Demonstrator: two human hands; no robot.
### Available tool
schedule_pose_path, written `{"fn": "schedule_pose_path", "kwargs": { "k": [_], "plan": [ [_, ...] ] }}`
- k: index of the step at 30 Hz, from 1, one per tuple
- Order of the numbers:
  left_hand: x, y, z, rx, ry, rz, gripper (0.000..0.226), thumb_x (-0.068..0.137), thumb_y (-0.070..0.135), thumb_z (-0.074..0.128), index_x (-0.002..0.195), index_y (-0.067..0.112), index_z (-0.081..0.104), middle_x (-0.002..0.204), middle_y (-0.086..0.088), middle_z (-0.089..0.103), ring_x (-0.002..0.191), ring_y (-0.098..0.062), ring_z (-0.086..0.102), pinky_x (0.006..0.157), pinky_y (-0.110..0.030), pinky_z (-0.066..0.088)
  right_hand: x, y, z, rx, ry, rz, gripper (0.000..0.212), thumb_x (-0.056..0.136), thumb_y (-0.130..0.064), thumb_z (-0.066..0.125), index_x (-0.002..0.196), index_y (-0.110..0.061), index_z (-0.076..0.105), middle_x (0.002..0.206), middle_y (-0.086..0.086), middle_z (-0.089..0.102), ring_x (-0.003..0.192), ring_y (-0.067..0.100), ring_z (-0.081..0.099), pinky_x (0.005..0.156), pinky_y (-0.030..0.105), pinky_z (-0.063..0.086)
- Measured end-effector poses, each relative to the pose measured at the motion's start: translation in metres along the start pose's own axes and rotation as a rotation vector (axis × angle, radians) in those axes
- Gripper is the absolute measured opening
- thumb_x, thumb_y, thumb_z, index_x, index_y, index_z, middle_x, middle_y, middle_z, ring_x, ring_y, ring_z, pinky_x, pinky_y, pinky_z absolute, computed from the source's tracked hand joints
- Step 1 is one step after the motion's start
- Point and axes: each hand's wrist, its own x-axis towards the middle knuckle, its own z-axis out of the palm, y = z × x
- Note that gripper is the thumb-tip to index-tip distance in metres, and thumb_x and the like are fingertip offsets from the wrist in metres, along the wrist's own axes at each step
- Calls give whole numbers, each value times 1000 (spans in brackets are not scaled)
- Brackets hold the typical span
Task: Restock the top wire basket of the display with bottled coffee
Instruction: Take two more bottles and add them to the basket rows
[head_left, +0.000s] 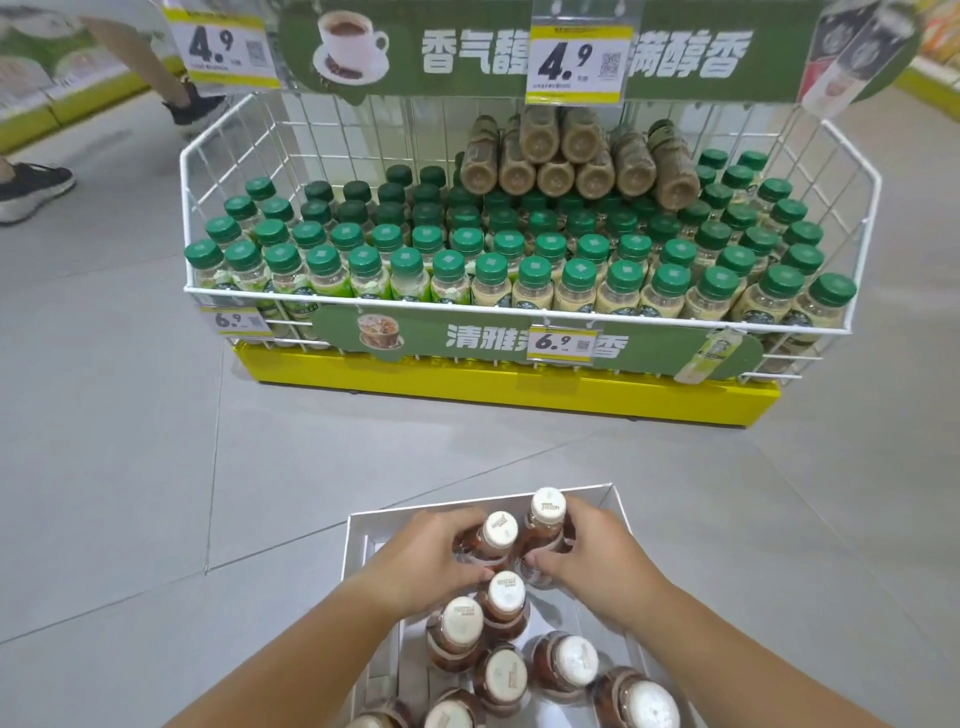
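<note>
A white cardboard tray (358, 525) on the floor holds several brown coffee bottles with cream caps. My left hand (426, 556) wraps around one upright bottle (500, 530) at the tray's far end. My right hand (597, 551) grips the bottle beside it (548, 506), which stands slightly higher. More bottles (506, 595) stand closer to me in the tray. Ahead stands the display's white wire basket (519, 312), packed with green-capped bottles (491, 270). The top basket lies out of frame above the green sign (467, 52).
A stack of brown bottles lying on their sides (576, 156) rests at the basket's back. Price tags reading 4.9 (579, 62) and 6.9 (561, 343) hang from the display, which sits on a yellow base (519, 389). Another person's feet (31, 187) are at far left.
</note>
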Motion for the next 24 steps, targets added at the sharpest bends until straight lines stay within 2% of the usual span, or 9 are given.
{"fn": "schedule_pose_path", "kwargs": {
  "k": [4,7,9,11,13,17,19,21,24],
  "plan": [
    [-10,5,-4,-5,73,23,37,75,30,83,108,38,68,101,23,71,99,3,63,84,-21,50,-3,-11,-11,54,19,-8,29,71,-26,79,95,-29,64,88,-12,73,83,0,66,80,29,55],
    [-23,14,-17,-35,96,-5,41,72,32,85,106,42,65,103,24,68,103,4,60,89,-22,49,-10,-26,-27,59,29,-11,31,70,-26,81,96,-28,65,89,-10,73,84,3,67,80,30,56],
    [-31,25,-34,-109,68,-61,41,72,31,85,104,43,62,104,20,68,105,0,62,95,-30,51,-17,-41,-42,59,23,-19,32,68,-25,83,96,-28,67,90,-8,74,83,5,68,80,31,57],
    [-37,44,-57,-193,71,-119,37,68,30,84,92,42,58,98,11,70,100,-9,67,93,-40,55,-27,-61,-61,56,14,-23,34,65,-25,84,95,-28,68,89,-8,75,82,5,69,79,33,57],
    [-41,70,-85,-256,104,-161,37,61,31,85,86,37,57,95,4,71,101,-17,68,90,-43,57,-39,-86,-84,60,18,-23,35,63,-24,83,94,-28,68,88,-8,75,81,6,69,79,33,58],
    [-52,135,-149,-396,100,-175,45,66,11,88,103,13,63,109,-5,73,113,-18,66,96,-41,55,-62,-150,-135,52,25,-47,32,63,-26,81,93,-28,68,87,-9,75,80,4,69,79,34,58],
    [-62,173,-186,-455,78,-169,49,66,10,88,109,10,64,111,-5,74,112,-15,67,101,-43,52,-76,-186,-165,64,40,-62,32,64,-27,81,92,-29,67,87,-9,75,80,6,68,79,35,58],
    [-73,214,-227,-538,88,-174,53,63,10,88,110,7,65,112,-11,74,108,-21,69,102,-46,51,-93,-226,-199,104,63,-72,29,66,-21,81,91,-30,67,86,-9,74,80,6,68,79,33,55],
    [-93,281,-291,-615,156,-165,48,58,22,89,102,15,70,114,-10,73,106,-27,68,94,-43,53,-122,-290,-257,188,80,-82,30,72,-8,79,89,-30,69,88,-7,72,79,10,70,74,22,52]
  ]
}}
